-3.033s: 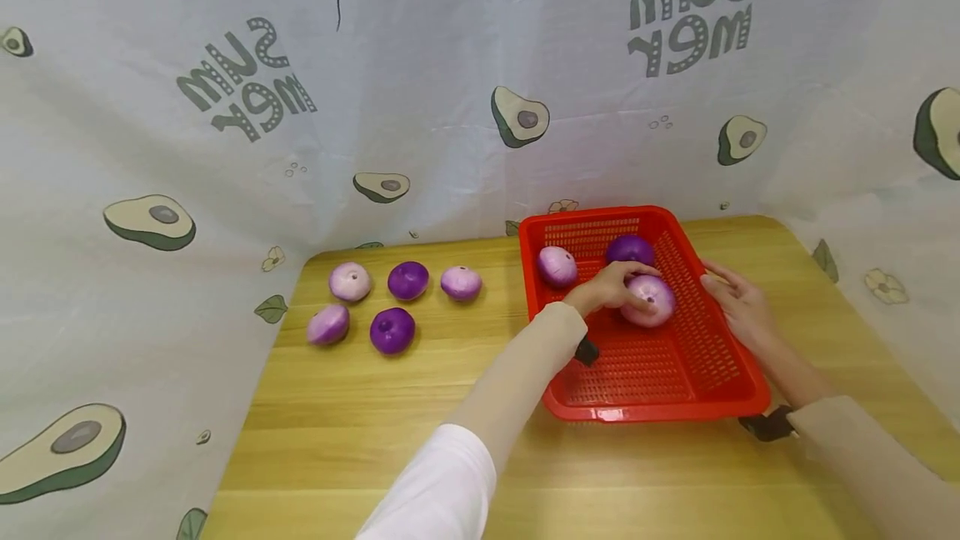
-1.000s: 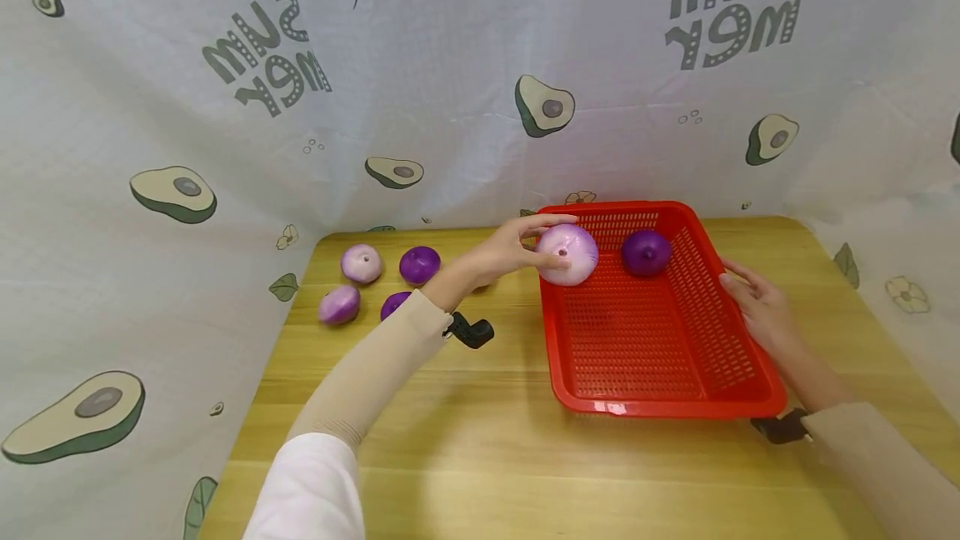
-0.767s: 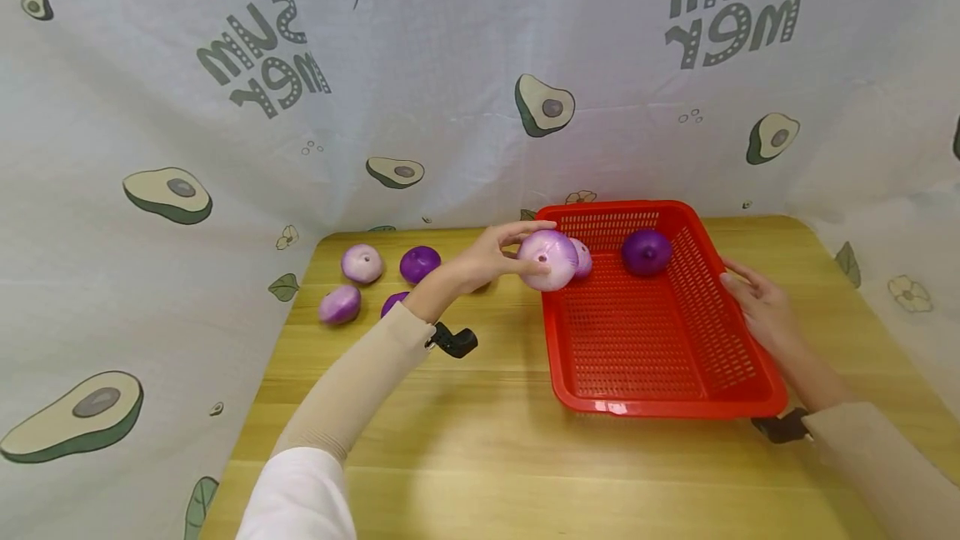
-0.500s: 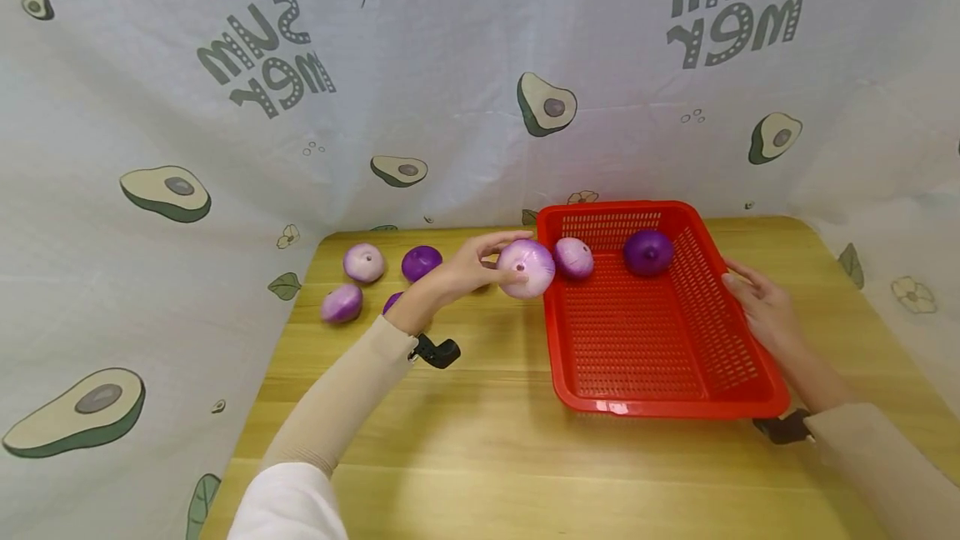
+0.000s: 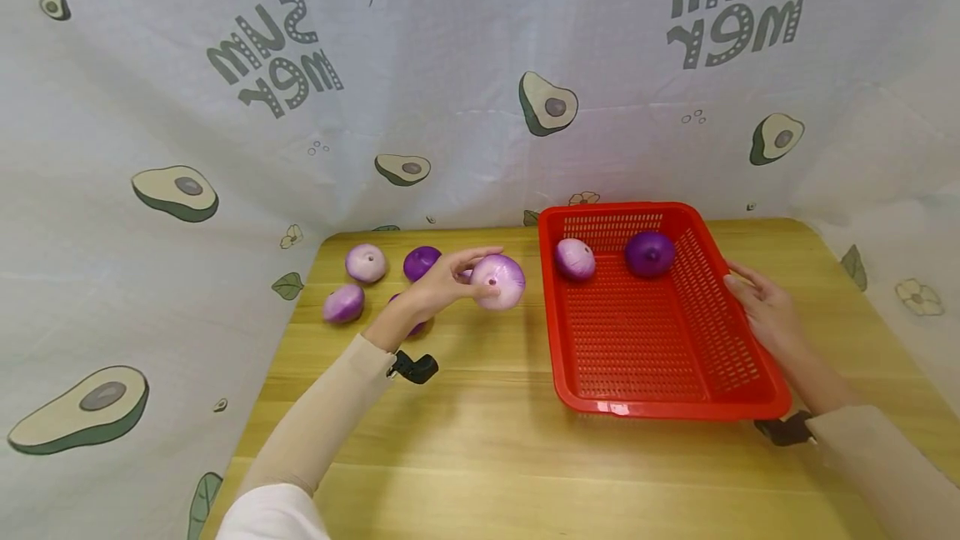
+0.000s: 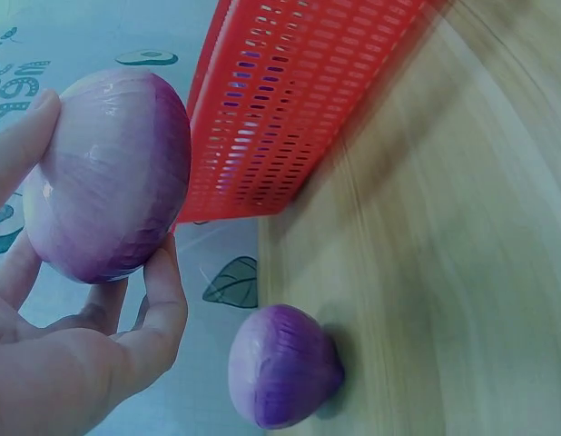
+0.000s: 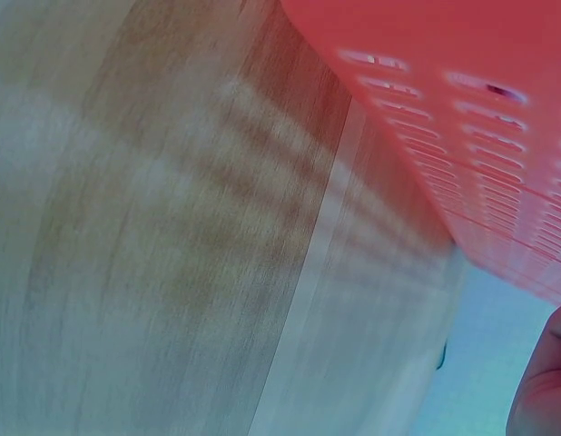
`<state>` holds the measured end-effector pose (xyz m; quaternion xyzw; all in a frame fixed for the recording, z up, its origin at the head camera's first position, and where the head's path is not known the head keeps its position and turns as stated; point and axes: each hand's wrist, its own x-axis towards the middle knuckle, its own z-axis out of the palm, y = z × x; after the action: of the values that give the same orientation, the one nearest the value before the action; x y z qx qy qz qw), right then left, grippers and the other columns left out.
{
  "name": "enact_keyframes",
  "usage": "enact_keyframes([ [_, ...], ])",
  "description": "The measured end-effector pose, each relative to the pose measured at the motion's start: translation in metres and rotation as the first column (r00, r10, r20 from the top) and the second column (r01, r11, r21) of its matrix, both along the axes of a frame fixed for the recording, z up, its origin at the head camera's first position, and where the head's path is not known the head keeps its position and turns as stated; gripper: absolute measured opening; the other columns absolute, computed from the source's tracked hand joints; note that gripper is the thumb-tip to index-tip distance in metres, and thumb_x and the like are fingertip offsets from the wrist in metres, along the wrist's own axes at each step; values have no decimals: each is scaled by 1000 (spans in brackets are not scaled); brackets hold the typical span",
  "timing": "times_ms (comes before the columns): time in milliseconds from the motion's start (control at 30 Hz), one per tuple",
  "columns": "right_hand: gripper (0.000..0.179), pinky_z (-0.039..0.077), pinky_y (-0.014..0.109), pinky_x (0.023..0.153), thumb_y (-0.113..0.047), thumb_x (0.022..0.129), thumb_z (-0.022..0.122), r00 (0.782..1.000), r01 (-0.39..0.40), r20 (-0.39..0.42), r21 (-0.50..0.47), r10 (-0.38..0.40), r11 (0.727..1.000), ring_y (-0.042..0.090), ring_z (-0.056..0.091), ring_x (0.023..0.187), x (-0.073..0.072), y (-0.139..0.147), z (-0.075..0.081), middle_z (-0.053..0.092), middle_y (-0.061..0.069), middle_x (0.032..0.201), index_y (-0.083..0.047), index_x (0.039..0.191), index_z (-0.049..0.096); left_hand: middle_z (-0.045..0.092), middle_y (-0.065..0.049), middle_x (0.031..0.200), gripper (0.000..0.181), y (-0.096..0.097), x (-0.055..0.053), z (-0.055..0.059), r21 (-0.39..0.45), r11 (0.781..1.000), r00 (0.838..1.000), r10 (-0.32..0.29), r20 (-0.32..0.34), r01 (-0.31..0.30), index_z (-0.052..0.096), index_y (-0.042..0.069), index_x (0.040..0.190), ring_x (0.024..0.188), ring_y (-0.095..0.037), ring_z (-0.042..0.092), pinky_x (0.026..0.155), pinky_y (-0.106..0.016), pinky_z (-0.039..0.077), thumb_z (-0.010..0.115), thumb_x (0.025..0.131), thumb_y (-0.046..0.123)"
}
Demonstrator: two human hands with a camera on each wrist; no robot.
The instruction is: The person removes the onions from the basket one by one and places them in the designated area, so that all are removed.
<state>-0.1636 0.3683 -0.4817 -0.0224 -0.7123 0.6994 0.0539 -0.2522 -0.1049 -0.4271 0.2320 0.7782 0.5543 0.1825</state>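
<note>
My left hand (image 5: 441, 286) holds a pale purple-and-white onion (image 5: 502, 282) above the table, left of the red plastic basket (image 5: 637, 348). The left wrist view shows thumb and fingers round this onion (image 6: 117, 173). At the basket's right side, my right hand (image 5: 765, 311) grips the rim, thumb on top. Inside the basket, toward the back, lie a light purple onion (image 5: 575, 259) and a dark purple onion (image 5: 650, 254). The right wrist view has just part of the hand (image 7: 546, 386) at its edge, beside the basket's slotted wall (image 7: 489, 145).
Left on the wooden table (image 5: 465, 448) are a whitish onion (image 5: 366, 262), a dark onion (image 5: 422, 261) and a pink-purple onion (image 5: 344, 303). Two more are partly hidden by my left hand and arm. An avocado-print cloth (image 5: 450, 65) hangs behind.
My left hand has lifted the pale onion out of the basket and carried it left, over the rim, then lower above the table. My right hand stays on the basket's rim.
</note>
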Motion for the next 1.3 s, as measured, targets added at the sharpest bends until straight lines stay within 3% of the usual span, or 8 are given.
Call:
enact_keyframes([
  [33, 50, 56, 20, 58, -16, 104, 54, 1000, 2, 5, 16, -2, 1000, 2, 69, 74, 0, 0, 0, 71, -19, 94, -15, 153, 42, 58, -4, 136, 62, -2, 1, -1, -4, 1000, 1000, 8, 1, -8, 55, 18, 144, 117, -26, 54, 95, -38, 49, 78, 87, 11],
  [300, 40, 56, 19, 57, -15, 104, 55, 1000, 12, -25, -4, -12, 1000, 2, 69, 73, 0, 0, -2, 72, -18, 93, -24, 143, 56, 50, -3, 146, 62, -15, 7, -19, 6, 999, 998, 52, 20, -52, 56, 16, 143, 123, -27, 50, 100, -39, 46, 80, 86, 11],
  [567, 38, 56, 20, 58, -12, 104, 54, 999, -10, -38, -48, 8, 999, 4, 70, 74, 0, 0, -2, 73, -16, 94, -26, 138, 60, 57, -15, 131, 62, -20, 14, -40, 12, 992, 990, 125, 59, -126, 57, 9, 142, 118, -30, 52, 95, -37, 50, 79, 85, 4],
  [800, 35, 57, 21, 59, -8, 104, 53, 998, -33, -49, -121, 27, 992, 6, 70, 75, 0, -2, -2, 74, -12, 95, -31, 127, 66, 56, -9, 138, 63, -21, 14, -60, 7, 986, 982, 168, 84, -169, 56, 10, 142, 119, -28, 51, 97, -38, 46, 80, 84, 6],
  [1133, 35, 56, 21, 58, -10, 103, 55, 1000, -9, -24, -108, 7, 994, 5, 70, 74, 3, -3, 0, 73, -14, 94, -31, 129, 65, 55, -13, 137, 64, -19, 16, -72, -13, 981, 978, 195, 72, -195, 55, 7, 142, 124, -31, 48, 102, -42, 42, 80, 83, 4],
  [1300, 37, 56, 20, 57, -13, 104, 55, 1000, 4, -24, -47, -6, 999, 4, 69, 73, 4, -2, -2, 72, -17, 93, -30, 135, 62, 56, -13, 134, 65, -19, 16, -76, -41, 977, 975, 210, 77, -207, 54, 8, 143, 123, -31, 49, 101, -43, 43, 80, 83, 5],
])
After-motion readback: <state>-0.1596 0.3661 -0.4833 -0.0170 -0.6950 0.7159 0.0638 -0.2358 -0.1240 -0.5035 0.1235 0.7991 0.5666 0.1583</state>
